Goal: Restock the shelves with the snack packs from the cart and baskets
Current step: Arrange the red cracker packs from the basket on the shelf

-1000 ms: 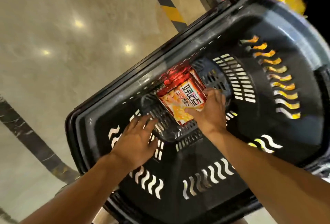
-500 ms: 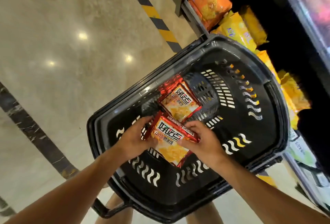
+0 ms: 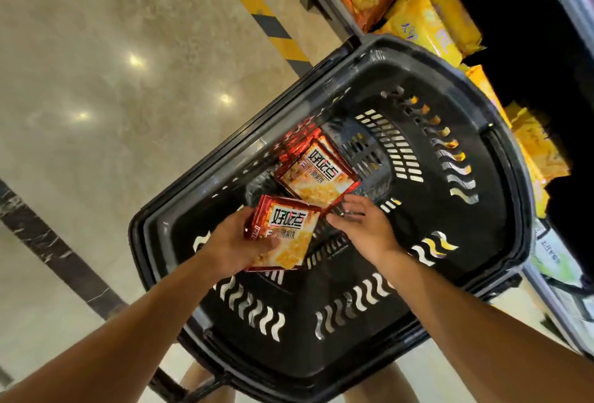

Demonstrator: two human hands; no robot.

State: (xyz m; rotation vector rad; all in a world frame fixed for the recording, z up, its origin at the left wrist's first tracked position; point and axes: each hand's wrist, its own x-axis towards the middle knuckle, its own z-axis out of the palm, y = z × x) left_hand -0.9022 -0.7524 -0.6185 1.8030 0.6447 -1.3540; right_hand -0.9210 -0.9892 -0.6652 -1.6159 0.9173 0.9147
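Right hand (image 3: 363,229) has let go; left hand (image 3: 238,243) alone holds snack pack (image 3: 286,235).

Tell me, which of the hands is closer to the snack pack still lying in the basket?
Right. The right hand reaches open just under the lying snack pack, fingertips at its lower corner. The left hand is lower left, holding another pack.

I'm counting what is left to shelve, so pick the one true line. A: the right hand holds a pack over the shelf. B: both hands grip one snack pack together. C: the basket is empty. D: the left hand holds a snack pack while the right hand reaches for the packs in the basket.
D: the left hand grips a snack pack, and the right hand reaches open towards the packs in the basket.
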